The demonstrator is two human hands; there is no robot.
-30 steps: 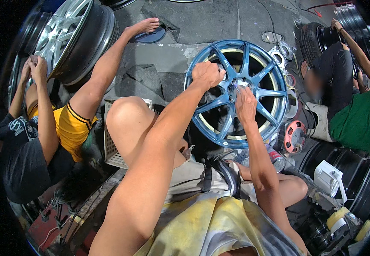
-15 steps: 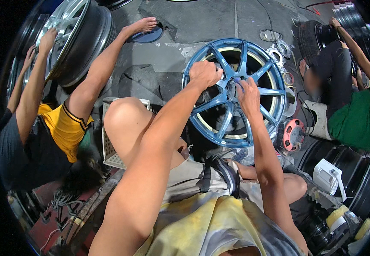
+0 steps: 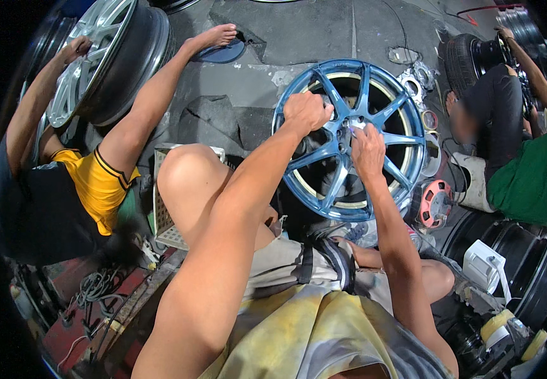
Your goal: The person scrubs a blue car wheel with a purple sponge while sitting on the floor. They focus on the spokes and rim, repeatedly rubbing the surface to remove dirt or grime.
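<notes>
In front of me a blue multi-spoke wheel rim [image 3: 333, 182] lies face up, tipped a little toward me. My left hand [image 3: 307, 115] is closed around one of its upper-left spokes, thumb on top. Close to the hub, my right hand [image 3: 368, 150] has its fingers pinched together over the face of the rim. A small pale, bluish-white bit shows at those fingertips; its kind is too small to make out. The hub's bolt holes show between my two hands.
At left a person in yellow shorts [image 3: 87, 180] handles a silver wheel rim [image 3: 100, 47]. A person in a green shirt [image 3: 529, 174] sits at right near a tire [image 3: 463, 66]. A red-orange reel [image 3: 434, 203], tape rolls [image 3: 430, 120] and a perforated crate [image 3: 171, 232] stand close by.
My right hand has shifted slightly down from the hub, its fingers more curled. My left hand keeps its hold on the spoke. The person at left has moved a hand along the silver rim.
</notes>
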